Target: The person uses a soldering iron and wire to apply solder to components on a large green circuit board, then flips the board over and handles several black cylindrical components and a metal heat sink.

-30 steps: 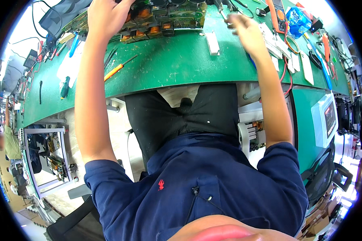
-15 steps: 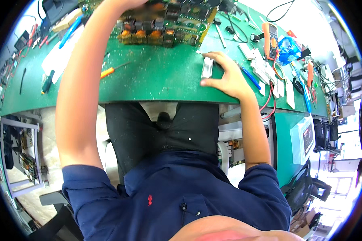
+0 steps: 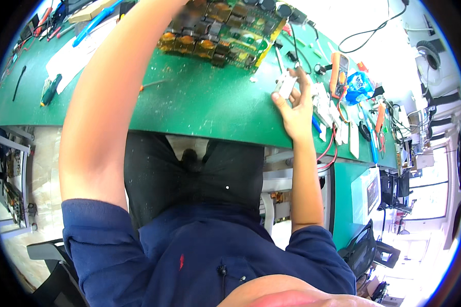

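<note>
My left forearm (image 3: 112, 82) reaches past the top edge beside a green circuit-board assembly (image 3: 225, 33) with copper coils, dark blocks and cylinders; that hand is out of frame. My right hand (image 3: 296, 107) grips a small white rectangular block (image 3: 286, 82) between thumb and fingers, right of the board on the green bench (image 3: 200, 97). Close to this hand lie white pieces (image 3: 322, 105) and a blue pen-like item (image 3: 316, 124). A thin screwdriver (image 3: 151, 84) shows partly behind my left forearm.
An orange multimeter (image 3: 338, 74), a blue packet (image 3: 359, 88), cables and red leads (image 3: 329, 148) crowd the right. A green-handled screwdriver (image 3: 51, 89) and white paper (image 3: 71, 66) lie left. A chair (image 3: 363, 245) stands at right, beside a lower green surface (image 3: 343, 189).
My right hand has come down onto the white block, taken hold of it and moved it rightward toward the white pieces. My left hand has gone out at the top; the view has shifted.
</note>
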The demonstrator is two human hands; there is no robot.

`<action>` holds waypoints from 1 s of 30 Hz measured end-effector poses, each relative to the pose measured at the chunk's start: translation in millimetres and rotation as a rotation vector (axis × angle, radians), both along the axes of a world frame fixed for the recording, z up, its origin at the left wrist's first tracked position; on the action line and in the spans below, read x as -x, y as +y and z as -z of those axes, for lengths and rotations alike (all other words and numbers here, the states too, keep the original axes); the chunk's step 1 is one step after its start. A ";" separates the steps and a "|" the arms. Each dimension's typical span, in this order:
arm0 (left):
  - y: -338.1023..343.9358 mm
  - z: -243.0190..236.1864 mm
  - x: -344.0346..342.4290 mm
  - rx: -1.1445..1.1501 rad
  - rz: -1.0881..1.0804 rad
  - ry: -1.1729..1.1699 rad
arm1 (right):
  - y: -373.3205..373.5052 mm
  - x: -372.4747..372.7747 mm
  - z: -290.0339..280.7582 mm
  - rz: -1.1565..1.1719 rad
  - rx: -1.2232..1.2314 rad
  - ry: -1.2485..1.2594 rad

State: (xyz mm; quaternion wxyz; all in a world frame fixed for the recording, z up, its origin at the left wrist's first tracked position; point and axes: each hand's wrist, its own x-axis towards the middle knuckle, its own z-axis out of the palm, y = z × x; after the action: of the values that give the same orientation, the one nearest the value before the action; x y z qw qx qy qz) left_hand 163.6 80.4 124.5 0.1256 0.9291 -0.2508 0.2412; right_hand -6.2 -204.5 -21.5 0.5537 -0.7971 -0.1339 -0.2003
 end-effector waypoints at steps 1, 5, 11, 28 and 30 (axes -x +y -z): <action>-1.2 2.5 -6.9 -0.011 -0.005 0.025 | 1.0 0.6 0.3 -0.013 -0.045 0.012; 3.8 4.1 -4.0 -0.065 0.043 -0.064 | 0.0 -3.9 3.0 -0.052 -0.119 -0.070; 3.1 4.7 -6.0 -0.092 0.005 -0.075 | -0.1 -3.5 0.1 -0.102 -0.222 -0.106; 4.6 -0.4 18.7 -0.103 -0.007 -0.077 | -6.3 -5.9 0.3 -0.009 -0.066 -0.050; 7.5 1.0 20.6 -0.091 -0.008 -0.102 | -6.7 -8.2 3.0 -0.072 -0.181 0.013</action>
State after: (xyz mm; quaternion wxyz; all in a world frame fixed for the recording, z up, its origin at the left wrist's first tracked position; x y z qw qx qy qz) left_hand 143.0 88.0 123.4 0.0696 0.9212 -0.2640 0.2771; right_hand 2.1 -211.2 -24.6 0.6312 -0.7397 -0.1404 -0.1864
